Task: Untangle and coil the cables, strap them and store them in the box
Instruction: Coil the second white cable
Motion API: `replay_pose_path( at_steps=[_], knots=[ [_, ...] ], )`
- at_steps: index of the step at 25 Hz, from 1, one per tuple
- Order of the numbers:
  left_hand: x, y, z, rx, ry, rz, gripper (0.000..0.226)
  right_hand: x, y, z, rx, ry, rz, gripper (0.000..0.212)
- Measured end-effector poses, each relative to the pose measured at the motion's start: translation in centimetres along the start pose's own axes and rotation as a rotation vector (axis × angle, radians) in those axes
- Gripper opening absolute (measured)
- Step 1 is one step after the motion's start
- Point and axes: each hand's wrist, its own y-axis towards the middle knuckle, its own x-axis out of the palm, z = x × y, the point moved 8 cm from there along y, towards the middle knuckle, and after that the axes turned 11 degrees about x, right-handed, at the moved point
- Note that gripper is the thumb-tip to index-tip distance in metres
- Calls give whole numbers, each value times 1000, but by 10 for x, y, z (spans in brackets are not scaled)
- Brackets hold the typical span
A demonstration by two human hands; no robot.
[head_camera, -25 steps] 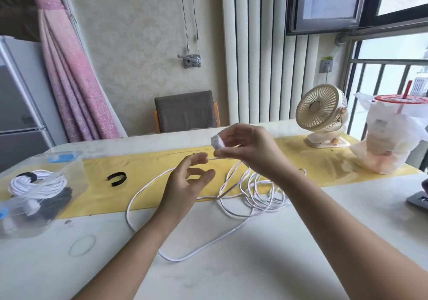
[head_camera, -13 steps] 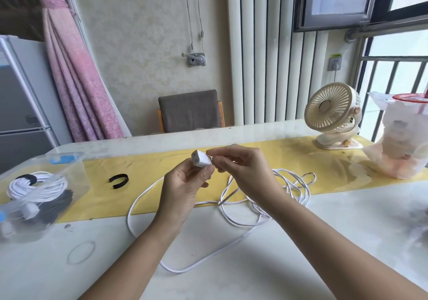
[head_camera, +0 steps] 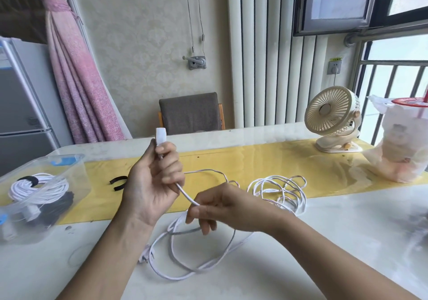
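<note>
A long white cable (head_camera: 278, 191) lies in loose tangled loops on the table, partly on the yellow runner. My left hand (head_camera: 152, 184) grips the cable just below its white plug end (head_camera: 160, 136), which sticks up above my fingers. My right hand (head_camera: 222, 207) pinches the same cable a short way down from the left hand, above a loop on the table. A black strap (head_camera: 118, 182) lies on the runner left of my left hand. The clear plastic box (head_camera: 41, 195) at the left holds a coiled white cable (head_camera: 39, 187) and a dark coiled one.
A cream desk fan (head_camera: 333, 119) stands at the back right on the yellow runner (head_camera: 266, 161). A white plastic bag with a red-lidded cup (head_camera: 405, 142) is at the far right. A grey chair (head_camera: 190, 112) stands behind the table. A fridge is at the left.
My left hand took over the plug end and raised it. My right hand let go of the plug and slid down the cable toward the table. The loops shifted nearer to me.
</note>
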Motion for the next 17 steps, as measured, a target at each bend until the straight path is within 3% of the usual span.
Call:
replay_pose_path(
  at_steps=[4,6,9,12,14,17],
  knots=[
    [22,-19,5,-145,153,-88,28,-28,7,22,106,-203,206,13],
    [36,-32,2,-259,149,-175,19,-50,3,42,228,-73,251,13],
    [46,-48,-14,-432,183,-382,28,-67,-2,53,294,138,308,28],
    [37,-52,-28,-517,412,-573,39,-84,-6,52,316,356,431,47],
    [13,-46,-31,-533,789,-502,47,-96,-11,54,338,513,507,47],
    [-13,-28,-20,-423,1162,-211,55,-98,-17,55,362,646,508,50]
  ],
)
